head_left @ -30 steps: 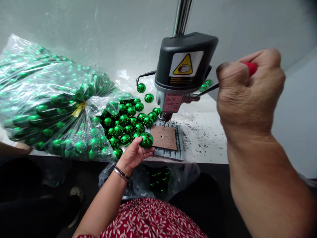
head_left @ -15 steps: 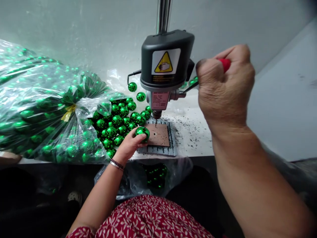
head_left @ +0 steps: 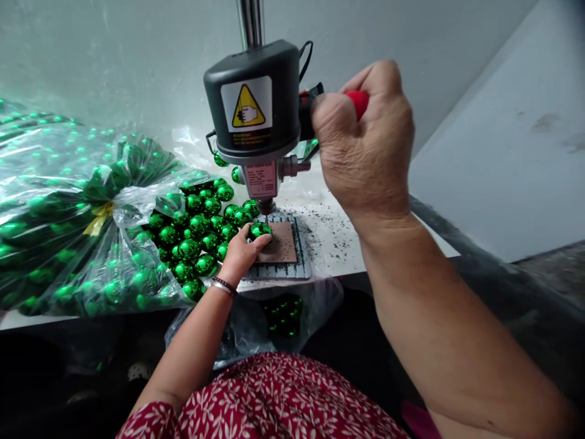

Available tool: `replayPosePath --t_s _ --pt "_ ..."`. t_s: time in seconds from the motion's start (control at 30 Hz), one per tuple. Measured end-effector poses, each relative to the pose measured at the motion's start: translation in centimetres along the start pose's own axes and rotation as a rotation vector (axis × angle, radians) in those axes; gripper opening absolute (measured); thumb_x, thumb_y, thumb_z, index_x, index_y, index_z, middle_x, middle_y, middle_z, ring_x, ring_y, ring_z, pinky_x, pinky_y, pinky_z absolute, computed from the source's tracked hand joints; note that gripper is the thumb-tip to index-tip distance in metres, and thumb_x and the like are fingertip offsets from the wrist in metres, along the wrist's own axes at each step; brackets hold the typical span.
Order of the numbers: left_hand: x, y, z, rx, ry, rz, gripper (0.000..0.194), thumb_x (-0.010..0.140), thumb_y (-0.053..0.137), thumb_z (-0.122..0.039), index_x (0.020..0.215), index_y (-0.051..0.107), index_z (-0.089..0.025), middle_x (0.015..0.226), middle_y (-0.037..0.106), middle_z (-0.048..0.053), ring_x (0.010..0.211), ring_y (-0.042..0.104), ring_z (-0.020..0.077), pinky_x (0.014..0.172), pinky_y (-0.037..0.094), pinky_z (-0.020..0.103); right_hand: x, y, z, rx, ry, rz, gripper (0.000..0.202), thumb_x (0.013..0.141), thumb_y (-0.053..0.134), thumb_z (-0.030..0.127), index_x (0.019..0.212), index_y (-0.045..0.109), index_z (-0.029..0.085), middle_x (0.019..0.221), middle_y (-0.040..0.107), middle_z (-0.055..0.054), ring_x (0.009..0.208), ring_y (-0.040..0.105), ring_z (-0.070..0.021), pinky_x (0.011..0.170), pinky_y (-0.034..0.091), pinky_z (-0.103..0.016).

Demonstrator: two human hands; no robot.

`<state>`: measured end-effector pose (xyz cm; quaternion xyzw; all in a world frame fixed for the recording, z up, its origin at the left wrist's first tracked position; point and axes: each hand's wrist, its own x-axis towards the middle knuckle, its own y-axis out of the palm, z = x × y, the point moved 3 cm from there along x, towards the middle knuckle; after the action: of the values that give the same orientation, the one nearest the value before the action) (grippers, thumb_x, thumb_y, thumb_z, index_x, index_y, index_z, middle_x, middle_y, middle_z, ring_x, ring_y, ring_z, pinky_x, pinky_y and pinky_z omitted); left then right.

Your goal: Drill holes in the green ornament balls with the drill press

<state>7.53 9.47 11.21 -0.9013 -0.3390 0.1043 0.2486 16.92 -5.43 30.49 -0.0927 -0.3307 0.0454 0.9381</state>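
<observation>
Near the tabletop's front edge, the left hand pinches a green ball below the drill bit, seemingly to steady it; the right hand clasps a red handle, likely for leverage.

A white sticker on the front of the black drill cover carries a yellow warning triangle edged in black, showing a hand pictogram. Below it on the cover runs yellowish lettering, and beneath the cover, the grey drill body bears a pink plate of printed lines; neither is readable.
</observation>
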Motion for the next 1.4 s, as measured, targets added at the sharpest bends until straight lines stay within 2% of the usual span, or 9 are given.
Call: replayPosePath --t_s 0.27,0.43,0.57,0.67,0.77,0.93,1.2,1.3,1.4 --pt "0.3 0.6 -0.1 -0.018 -0.013 0.017 0.058 0.073 0.067 -0.045 0.123 0.059 -0.017 0.108 0.069 0.007 0.098 0.061 0.0217 0.089 0.045 0.032 -0.2 0.1 0.0 0.033 -0.022 0.022 0.021 0.083 0.051 0.021 0.075 0.033 0.015 0.065 0.032 0.007 0.061 0.026 -0.0008 0.067 0.028 -0.017" --pt "0.3 0.8 -0.6 0.014 0.016 0.017 0.049 0.074 0.065 -0.042 0.116 0.062 -0.017 0.099 0.070 0.006 0.089 0.061 0.0202 0.082 0.047 0.031 -0.1 0.1 0.0 0.020 -0.039 -0.004 0.022 0.083 0.051 0.019 0.074 0.032 0.016 0.064 0.030 0.007 0.060 0.024 -0.0018 0.066 0.026 -0.018" --pt "0.6 0.5 -0.6 0.045 0.056 0.007 0.055 0.072 0.067 -0.041 0.122 0.059 -0.019 0.099 0.069 0.005 0.086 0.061 0.0189 0.080 0.047 0.029 0.0 0.2 0.1 -0.010 -0.037 0.009 0.024 0.084 0.050 0.018 0.072 0.029 0.017 0.062 0.028 0.006 0.061 0.023 -0.0033 0.067 0.026 -0.019" --pt "0.8 0.1 -0.6 0.076 0.091 0.055 0.053 0.071 0.068 -0.039 0.119 0.061 -0.019 0.090 0.068 0.003 0.079 0.061 0.0175 0.075 0.048 0.027 0.4 0.3 0.1 -0.023 -0.029 0.028 0.026 0.085 0.050 0.019 0.071 0.028 0.017 0.062 0.029 0.006 0.062 0.023 -0.0038 0.067 0.025 -0.020" --pt "1.0 0.0 -0.5 0.018 0.019 0.117 0.050 0.073 0.066 -0.040 0.117 0.059 -0.018 0.084 0.067 0.003 0.067 0.062 0.0151 0.064 0.049 0.025 1.0 0.4 0.3 -0.044 -0.018 0.039 0.028 0.086 0.048 0.021 0.070 0.026 0.017 0.061 0.028 0.006 0.062 0.023 -0.0039 0.067 0.023 -0.020" --pt "0.9 0.2 -0.5 -0.093 -0.110 0.172 0.061 0.074 0.067 -0.043 0.127 0.048 -0.018 0.093 0.067 0.006 0.058 0.065 0.0139 0.052 0.048 0.024 1.6 0.6 0.5 -0.060 0.008 0.045 0.030 0.087 0.048 0.021 0.068 0.025 0.017 0.060 0.026 0.006 0.061 0.021 -0.0041 0.066 0.021 -0.021" --pt "0.7 0.5 -0.9 0.009 -0.044 0.140 0.055 0.076 0.065 -0.045 0.121 0.053 -0.016 0.055 0.059 -0.004 0.048 0.055 0.0126 0.051 0.043 0.023 1.5 0.5 0.5 -0.052 0.008 0.043 0.031 0.087 0.049 0.022 0.068 0.026 0.017 0.061 0.027 0.006 0.061 0.022 -0.0040 0.067 0.022 -0.020" --pt "0.8 0.6 -0.8 0.023 0.006 0.090 0.052 0.074 0.067 -0.045 0.116 0.056 -0.016 0.067 0.064 0.000 0.055 0.056 0.0130 0.059 0.045 0.025 1.6 0.6 0.5 -0.069 0.008 0.057 0.032 0.087 0.049 0.022 0.067 0.025 0.017 0.061 0.026 0.006 0.061 0.022 -0.0043 0.067 0.022 -0.020" --pt "0.7 0.6 -0.7 0.057 0.065 0.025 0.056 0.069 0.071 -0.043 0.116 0.058 -0.017 0.090 0.067 0.005 0.076 0.061 0.0177 0.073 0.047 0.029 1.6 0.6 0.5 -0.072 0.007 0.065 0.032 0.087 0.049 0.023 0.068 0.024 0.017 0.062 0.026 0.006 0.062 0.022 -0.0044 0.067 0.023 -0.020"
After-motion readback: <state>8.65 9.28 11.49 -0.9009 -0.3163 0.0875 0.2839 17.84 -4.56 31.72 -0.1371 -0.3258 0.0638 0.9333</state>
